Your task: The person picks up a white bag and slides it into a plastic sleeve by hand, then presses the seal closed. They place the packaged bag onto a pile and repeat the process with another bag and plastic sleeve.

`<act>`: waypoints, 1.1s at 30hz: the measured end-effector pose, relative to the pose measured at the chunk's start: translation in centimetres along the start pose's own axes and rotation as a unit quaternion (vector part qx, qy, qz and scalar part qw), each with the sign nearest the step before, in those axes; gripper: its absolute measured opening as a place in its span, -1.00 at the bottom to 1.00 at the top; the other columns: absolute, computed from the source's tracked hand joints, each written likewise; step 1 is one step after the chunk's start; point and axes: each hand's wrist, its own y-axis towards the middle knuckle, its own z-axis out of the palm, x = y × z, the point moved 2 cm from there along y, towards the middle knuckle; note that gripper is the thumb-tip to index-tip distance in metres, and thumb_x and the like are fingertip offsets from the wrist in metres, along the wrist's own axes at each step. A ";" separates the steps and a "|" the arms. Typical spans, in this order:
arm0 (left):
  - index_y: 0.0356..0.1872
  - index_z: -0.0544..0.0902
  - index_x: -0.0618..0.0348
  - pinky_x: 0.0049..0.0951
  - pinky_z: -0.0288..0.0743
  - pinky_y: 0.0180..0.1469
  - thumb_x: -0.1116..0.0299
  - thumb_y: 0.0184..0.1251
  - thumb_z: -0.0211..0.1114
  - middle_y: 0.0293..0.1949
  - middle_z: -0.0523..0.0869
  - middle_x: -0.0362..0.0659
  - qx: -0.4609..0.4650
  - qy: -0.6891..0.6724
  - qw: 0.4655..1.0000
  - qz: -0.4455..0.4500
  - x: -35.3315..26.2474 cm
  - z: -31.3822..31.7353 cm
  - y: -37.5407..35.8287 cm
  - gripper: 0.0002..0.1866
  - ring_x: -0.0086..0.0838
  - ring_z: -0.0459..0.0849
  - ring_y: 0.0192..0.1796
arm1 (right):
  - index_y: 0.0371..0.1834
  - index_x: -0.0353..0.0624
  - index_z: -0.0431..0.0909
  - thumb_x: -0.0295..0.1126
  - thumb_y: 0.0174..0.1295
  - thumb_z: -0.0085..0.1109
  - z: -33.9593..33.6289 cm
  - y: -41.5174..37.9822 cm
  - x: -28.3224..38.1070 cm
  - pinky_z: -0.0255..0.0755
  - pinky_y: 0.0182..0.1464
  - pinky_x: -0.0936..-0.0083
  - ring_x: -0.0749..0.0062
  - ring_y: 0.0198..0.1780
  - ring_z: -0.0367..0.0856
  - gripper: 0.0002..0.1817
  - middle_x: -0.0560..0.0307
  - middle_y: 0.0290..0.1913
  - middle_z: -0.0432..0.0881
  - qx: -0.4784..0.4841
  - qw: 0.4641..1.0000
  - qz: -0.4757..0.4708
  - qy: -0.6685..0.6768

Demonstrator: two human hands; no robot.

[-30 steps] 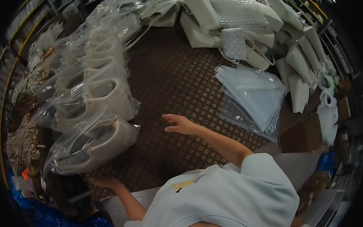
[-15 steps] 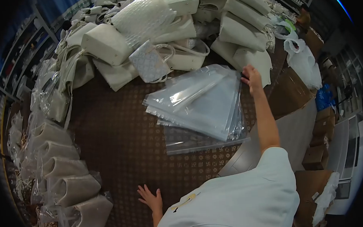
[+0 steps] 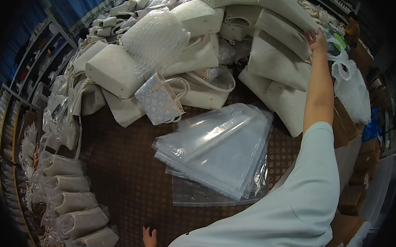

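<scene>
My right hand [image 3: 317, 41] is stretched out to the stack on the right, its fingers apart at the lower edge of the upper off-white handbag [image 3: 286, 7]. Below that bag, more off-white handbags [image 3: 277, 52] lie on top of one another. My left hand [image 3: 149, 238] hangs low over the brown patterned surface [image 3: 120, 181], fingers apart and holding nothing. Between the hands lies a fanned pile of clear plastic bags [image 3: 217, 149]. Just behind the pile, a small patterned handbag [image 3: 158, 98] with light handles leans against the larger bags.
Plastic-wrapped off-white bags [image 3: 80, 221] stand in a row along the left. Bubble wrap [image 3: 155, 43] covers part of the heap at the back. A white plastic sack [image 3: 350, 86] and cardboard boxes [image 3: 352, 200] are on the right. Metal shelving [image 3: 35, 58] stands at the far left.
My right hand has moved from beside the plastic bags up and away to the stacked handbags. My left hand has drawn back towards my body. The view has shifted.
</scene>
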 end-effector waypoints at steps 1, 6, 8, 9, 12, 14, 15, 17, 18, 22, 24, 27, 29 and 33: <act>0.12 0.43 0.33 -0.27 0.13 0.31 0.17 0.17 0.20 0.36 0.12 0.12 -0.002 0.008 1.000 0.007 -0.1 0.0 0.0 -0.46 -0.06 0.15 0.36 | 0.21 -0.22 0.16 -0.20 0.26 0.07 0.4 0.4 0.3 0.68 -0.31 0.29 0.23 -0.12 0.52 -0.46 -0.10 -0.03 0.37 -0.022 0.999 0.009 0.027; 0.07 0.46 0.36 -0.27 0.17 0.29 0.20 0.17 0.20 0.33 0.18 0.15 -0.018 -0.016 1.000 0.018 0.0 0.5 0.0 -0.49 -0.05 0.23 0.32 | -0.11 -0.14 0.49 -0.11 0.07 0.30 2.4 2.0 0.2 0.64 -0.50 0.43 0.52 -0.67 0.47 -0.58 0.25 -0.61 0.48 -0.035 0.982 0.183 -0.016; 0.04 0.49 0.34 -0.27 0.18 0.29 0.20 0.16 0.21 0.31 0.21 0.16 -0.028 -0.007 1.000 -0.010 -0.3 0.3 0.0 -0.51 -0.03 0.23 0.32 | -0.20 -0.13 0.51 -0.12 0.04 0.33 5.9 0.7 -0.3 0.58 -0.55 0.51 0.55 -0.67 0.44 -0.62 0.26 -0.60 0.47 0.023 0.984 0.140 -0.105; 0.04 0.49 0.34 -0.27 0.18 0.29 0.20 0.16 0.21 0.31 0.21 0.16 -0.029 -0.006 1.000 -0.011 0.0 0.2 0.1 -0.51 -0.03 0.23 0.32 | -0.29 -0.11 0.54 -0.14 0.02 0.36 7.3 -0.3 -0.5 0.51 -0.59 0.58 0.59 -0.66 0.41 -0.66 0.28 -0.60 0.47 0.077 0.974 0.097 -0.188; 0.01 0.53 0.29 -0.30 0.26 0.23 0.23 0.17 0.21 0.21 0.38 0.15 -0.064 0.032 0.995 0.064 0.3 0.4 0.3 -0.57 -0.06 0.37 0.23 | -0.42 -0.09 0.53 -0.18 0.01 0.38 12.7 -8.1 -0.2 0.31 -0.64 0.65 0.63 -0.65 0.34 -0.73 0.33 -0.60 0.44 0.127 0.982 -0.001 -0.137; 0.00 0.55 0.24 -0.36 0.35 0.14 0.28 0.19 0.22 0.04 0.54 0.11 -0.029 -0.140 0.984 0.106 -1.9 0.5 0.4 -0.63 -0.14 0.51 0.10 | -0.40 -0.12 0.53 -0.19 0.02 0.38 15.0 -15.1 0.3 0.27 -0.64 0.65 0.63 -0.64 0.35 -0.72 0.33 -0.59 0.45 0.156 0.982 -0.050 -0.098; 0.00 0.55 0.25 -0.40 0.38 0.10 0.30 0.22 0.20 -0.02 0.59 0.05 -0.042 -0.169 0.974 0.143 -3.7 0.6 0.4 -0.64 -0.22 0.55 0.04 | -0.39 -0.14 0.52 -0.19 0.02 0.37 15.6 -19.1 0.6 0.24 -0.63 0.64 0.64 -0.62 0.35 -0.70 0.34 -0.59 0.45 0.180 0.977 -0.096 -0.063; -0.01 0.55 0.28 -0.48 0.39 0.07 0.31 0.27 0.17 -0.08 0.63 -0.05 -0.037 -0.254 0.947 0.196 -7.8 0.6 -0.7 -0.67 -0.35 0.58 0.00 | -0.45 -0.07 0.44 -0.26 0.07 0.34 16.5 -27.6 1.3 0.14 -0.66 0.68 0.70 -0.66 0.30 -0.76 0.34 -0.63 0.43 0.193 0.972 -0.125 -0.050; -0.01 0.55 0.29 -0.51 0.37 0.08 0.31 0.30 0.15 -0.07 0.63 -0.09 -0.023 -0.313 0.925 0.214 -10.4 0.5 -1.2 -0.68 -0.40 0.56 0.02 | -0.45 -0.14 0.45 -0.21 0.06 0.34 16.4 -31.6 1.0 0.20 -0.65 0.68 0.67 -0.65 0.34 -0.71 0.31 -0.61 0.45 0.211 0.970 -0.111 -0.047; 0.27 0.29 0.18 -0.37 0.30 0.17 0.13 0.36 0.08 0.25 0.35 -0.08 0.084 -0.518 0.822 0.222 -16.7 -0.5 -3.7 -0.46 -0.34 0.34 0.26 | -0.39 -0.21 0.40 -0.19 0.13 0.28 13.6 -48.2 -1.3 0.23 -0.64 0.73 0.68 -0.67 0.36 -0.67 0.24 -0.58 0.47 0.324 0.944 -0.030 -0.050; 0.39 -0.02 0.10 -0.19 0.34 0.15 -0.08 0.36 -0.03 0.41 0.03 -0.10 0.103 -0.589 0.763 0.248 -17.7 -2.4 -4.2 -0.27 -0.17 0.14 0.38 | -0.33 -0.22 0.37 -0.27 0.19 0.21 11.5 -56.1 -2.1 0.22 -0.65 0.73 0.71 -0.68 0.35 -0.73 0.25 -0.58 0.46 0.403 0.914 0.020 -0.038; 0.41 -0.15 0.01 -0.04 0.28 0.19 -0.18 0.32 -0.08 0.44 -0.09 -0.11 0.065 -0.647 0.728 0.216 -16.8 -6.3 -5.1 -0.20 -0.06 0.05 0.40 | -0.29 -0.23 0.34 -0.35 0.23 0.16 7.7 -65.6 -3.5 0.19 -0.64 0.73 0.74 -0.67 0.33 -0.78 0.29 -0.59 0.43 0.486 0.860 0.155 -0.010; 0.40 -0.12 -0.03 -0.02 0.27 0.20 -0.16 0.31 -0.02 0.40 0.04 -0.13 0.004 -0.772 0.613 0.168 -14.3 -8.6 -5.5 -0.21 -0.11 0.12 0.37 | -0.29 -0.23 0.33 -0.35 0.23 0.16 4.6 -71.1 -4.7 0.20 -0.62 0.72 0.75 -0.64 0.34 -0.77 0.30 -0.59 0.42 0.569 0.790 0.222 -0.052; 0.33 0.03 -0.08 -0.14 0.31 0.20 -0.08 0.29 0.08 0.25 0.26 -0.18 -0.093 -0.773 0.610 0.147 -2.9 -9.1 -4.7 -0.31 -0.27 0.26 0.27 | -0.32 -0.29 0.40 -0.36 0.22 0.14 -2.2 -82.8 -6.5 0.31 -0.56 0.60 0.60 -0.62 0.43 -0.80 0.15 -0.54 0.51 0.682 0.680 0.248 -0.110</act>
